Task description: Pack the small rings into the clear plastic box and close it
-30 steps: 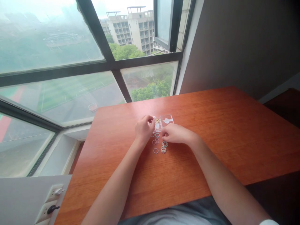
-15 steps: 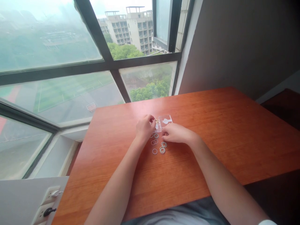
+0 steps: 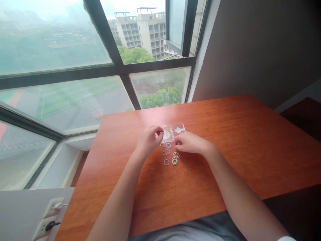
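A small clear plastic box (image 3: 168, 138) lies open on the table, its transparent lid (image 3: 182, 127) folded out to the right. Yellowish rings (image 3: 168, 130) rest inside it. At the box's left side is my left hand (image 3: 148, 140), thumb and fingers brought together; whatever they hold is too small to make out. My right hand (image 3: 191, 142) lies by the lid's near edge with its fingers curled in, and their contents are hidden. Nearer to me are several thin rings: pale pink ones (image 3: 166, 162) on the left and pale greenish ones (image 3: 174, 161) on the right.
The brown wooden table (image 3: 225, 134) runs wide to the right. Beyond its far edge stands a dark-framed window (image 3: 120, 69). A grey wall (image 3: 250, 50) rises at the right, and wall sockets (image 3: 47, 221) with plugs are low on the left.
My left hand has drawn back to the left from over the box, so the yellowish rings and more of the box show. My right hand has stayed almost in place.
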Tool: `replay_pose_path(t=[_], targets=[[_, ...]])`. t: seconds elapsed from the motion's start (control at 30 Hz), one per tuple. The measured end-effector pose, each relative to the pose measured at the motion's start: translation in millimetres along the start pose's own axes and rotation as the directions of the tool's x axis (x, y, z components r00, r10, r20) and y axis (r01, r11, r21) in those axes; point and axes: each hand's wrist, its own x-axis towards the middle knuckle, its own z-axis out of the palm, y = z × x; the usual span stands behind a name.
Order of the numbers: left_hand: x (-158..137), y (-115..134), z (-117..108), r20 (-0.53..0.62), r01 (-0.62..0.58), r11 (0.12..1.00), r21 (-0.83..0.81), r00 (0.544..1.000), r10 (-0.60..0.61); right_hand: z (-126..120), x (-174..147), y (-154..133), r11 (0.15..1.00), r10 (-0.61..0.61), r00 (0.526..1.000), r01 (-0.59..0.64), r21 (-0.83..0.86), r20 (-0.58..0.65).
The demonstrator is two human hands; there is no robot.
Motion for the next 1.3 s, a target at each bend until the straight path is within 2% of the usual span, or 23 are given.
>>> replay_pose_path(t=[0.07,0.17,0.3,0.47,0.63,0.7,1.0,1.3], targets=[[-2.3,-1.9,-2.1,0.103,-0.013,0.999,0.030,0.995,0.010,0.5,0.5,-0.5,1.000,-0.007,1.000,0.007,0.002,-0.006],[-6.1,-2.1,-8.1,0.268,-0.054,0.996,0.068,0.963,0.033,1.8,1.0,-0.1,1.000,-0.006,1.000,0.006,0.007,0.008],[-10.8,0.4,-15.0,0.353,-0.026,0.988,0.149,0.935,-0.028,4.3,1.2,1.6,0.999,-0.024,0.999,0.023,0.022,0.028],[-12.7,1.1,-16.3,0.373,-0.029,0.980,0.198,0.927,-0.048,6.4,1.1,0.9,0.998,-0.047,0.998,0.045,0.050,0.029],[-12.6,3.5,-18.0,0.368,-0.061,0.962,0.265,0.929,-0.043,7.2,1.5,-5.8,0.996,-0.073,0.984,0.081,0.040,-0.165],[-13.1,6.4,-18.0,0.364,-0.080,0.947,0.312,0.930,-0.042,7.7,1.7,-8.7,0.995,-0.087,0.978,0.095,0.031,-0.190],[-14.0,20.9,-5.3,0.438,-0.171,0.893,0.416,0.899,-0.032,10.5,3.2,-15.9,0.996,-0.087,0.987,0.081,-0.048,-0.135],[-15.6,21.9,1.9,0.418,-0.183,0.895,0.406,0.908,-0.005,9.5,4.2,-19.5,0.992,-0.022,0.997,0.013,-0.123,-0.073]])
